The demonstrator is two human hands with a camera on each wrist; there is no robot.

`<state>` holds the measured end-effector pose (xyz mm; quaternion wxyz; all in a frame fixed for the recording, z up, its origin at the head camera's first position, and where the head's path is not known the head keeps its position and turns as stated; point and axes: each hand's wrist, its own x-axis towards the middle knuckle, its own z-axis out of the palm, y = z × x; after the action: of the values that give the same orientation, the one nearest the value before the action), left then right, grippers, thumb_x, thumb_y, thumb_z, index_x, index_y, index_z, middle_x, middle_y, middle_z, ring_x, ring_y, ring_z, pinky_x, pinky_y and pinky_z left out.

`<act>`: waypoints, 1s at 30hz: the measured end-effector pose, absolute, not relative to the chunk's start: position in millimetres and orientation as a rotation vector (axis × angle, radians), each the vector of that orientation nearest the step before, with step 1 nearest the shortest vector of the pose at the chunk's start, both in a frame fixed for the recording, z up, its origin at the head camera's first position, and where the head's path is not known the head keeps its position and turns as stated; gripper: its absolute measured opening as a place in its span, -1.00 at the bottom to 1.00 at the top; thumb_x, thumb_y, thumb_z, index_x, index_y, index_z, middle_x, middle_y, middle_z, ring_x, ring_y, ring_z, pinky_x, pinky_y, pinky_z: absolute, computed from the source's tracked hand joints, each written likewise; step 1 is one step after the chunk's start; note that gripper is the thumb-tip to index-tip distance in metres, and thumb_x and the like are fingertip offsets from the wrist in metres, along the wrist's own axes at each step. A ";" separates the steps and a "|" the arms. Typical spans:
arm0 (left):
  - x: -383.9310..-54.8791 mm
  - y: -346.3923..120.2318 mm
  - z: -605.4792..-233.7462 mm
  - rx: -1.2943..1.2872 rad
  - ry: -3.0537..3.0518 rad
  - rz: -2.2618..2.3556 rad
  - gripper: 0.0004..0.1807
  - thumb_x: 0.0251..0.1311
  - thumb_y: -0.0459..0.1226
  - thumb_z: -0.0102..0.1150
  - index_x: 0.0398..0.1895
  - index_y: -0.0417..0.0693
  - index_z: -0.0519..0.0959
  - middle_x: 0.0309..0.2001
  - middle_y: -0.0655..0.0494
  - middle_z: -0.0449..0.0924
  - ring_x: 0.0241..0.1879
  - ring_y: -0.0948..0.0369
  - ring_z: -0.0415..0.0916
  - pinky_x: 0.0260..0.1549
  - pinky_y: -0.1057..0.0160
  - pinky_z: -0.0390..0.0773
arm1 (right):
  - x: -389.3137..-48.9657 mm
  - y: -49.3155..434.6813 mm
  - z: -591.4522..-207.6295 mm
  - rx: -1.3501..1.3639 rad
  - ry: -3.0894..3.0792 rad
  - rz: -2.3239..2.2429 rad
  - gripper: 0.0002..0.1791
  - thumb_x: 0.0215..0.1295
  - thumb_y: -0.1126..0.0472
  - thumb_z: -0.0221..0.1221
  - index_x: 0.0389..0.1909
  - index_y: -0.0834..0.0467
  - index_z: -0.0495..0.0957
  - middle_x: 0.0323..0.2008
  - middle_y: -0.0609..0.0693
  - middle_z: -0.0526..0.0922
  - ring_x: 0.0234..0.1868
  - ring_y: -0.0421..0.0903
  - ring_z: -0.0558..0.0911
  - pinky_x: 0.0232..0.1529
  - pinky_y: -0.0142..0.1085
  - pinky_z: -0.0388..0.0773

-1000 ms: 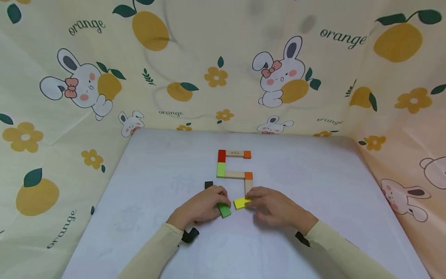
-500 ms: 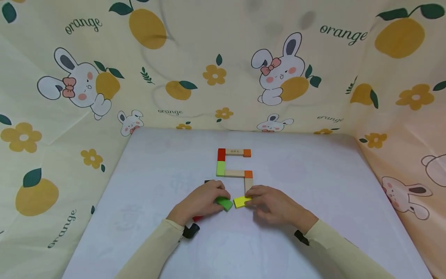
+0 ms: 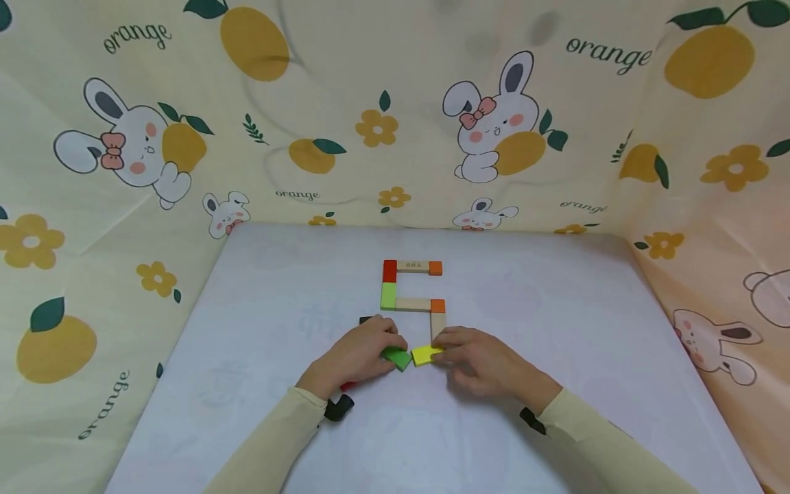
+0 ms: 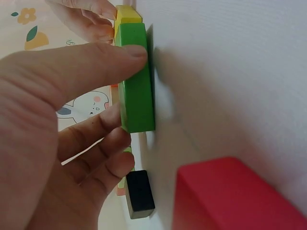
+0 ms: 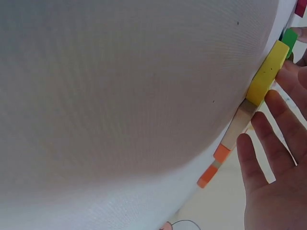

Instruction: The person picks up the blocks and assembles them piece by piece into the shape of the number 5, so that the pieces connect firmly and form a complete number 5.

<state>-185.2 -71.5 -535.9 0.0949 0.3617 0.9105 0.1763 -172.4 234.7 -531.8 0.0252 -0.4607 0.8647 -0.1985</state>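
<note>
My left hand (image 3: 361,353) pinches a flat green block (image 4: 135,96), the thumb across its face and the fingers at its back. That block's right end sits right by a flat yellow block (image 5: 268,72). My right hand (image 3: 494,363) holds the yellow block's right end between its fingertips; its other fingers are extended loosely in the right wrist view. The yellow block adjoins the lower end of a vertical plain wooden block (image 3: 437,327). Under and beside my left hand lie a red block (image 4: 230,191) and a black block (image 4: 140,191), both partly hidden in the head view.
Beyond the hands, blocks form an angular line on the white table (image 3: 278,288): an orange block (image 3: 435,268), a plain block (image 3: 412,266), a red one (image 3: 389,271), a light green one (image 3: 388,296), another plain block (image 3: 412,304) and another orange block (image 3: 437,306). A printed curtain (image 3: 345,82) stands behind.
My left hand has shifted the green block slightly away from me and right, towards the yellow block, changing its angle. The red block now shows beneath the left hand. My right hand stays put.
</note>
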 end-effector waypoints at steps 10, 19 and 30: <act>-183.7 -68.5 -536.0 1.085 2.690 0.506 -0.66 0.32 -0.18 0.54 0.15 0.20 0.81 0.05 0.18 0.59 0.08 0.19 0.44 -0.02 0.32 0.60 | -171.1 236.4 -530.2 -1.412 2.660 -0.602 -0.57 0.33 0.26 0.27 0.21 0.05 0.78 0.32 0.00 0.66 0.44 0.07 0.52 0.37 0.07 0.52; -182.5 -66.6 -537.2 1.070 2.688 0.512 -0.66 0.33 -0.17 0.53 0.15 0.21 0.80 0.05 0.20 0.59 0.08 0.21 0.43 -0.05 0.35 0.58 | -168.3 237.0 -530.9 -1.393 2.674 -0.603 -0.58 0.35 0.27 0.27 0.20 0.06 0.79 0.33 0.00 0.66 0.46 0.08 0.51 0.35 0.06 0.54; -182.2 -65.9 -538.7 1.062 2.678 0.523 -0.65 0.33 -0.18 0.53 0.17 0.22 0.80 0.07 0.21 0.58 0.09 0.22 0.43 -0.02 0.35 0.58 | -167.8 237.6 -530.2 -1.432 2.683 -0.593 -0.59 0.33 0.26 0.28 0.18 0.08 0.79 0.30 0.01 0.68 0.44 0.09 0.53 0.34 0.08 0.55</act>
<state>-182.2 -65.9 -538.7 0.1068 0.3608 0.9093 0.1776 -167.8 237.6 -530.2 0.0215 -0.4619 0.8658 -0.1915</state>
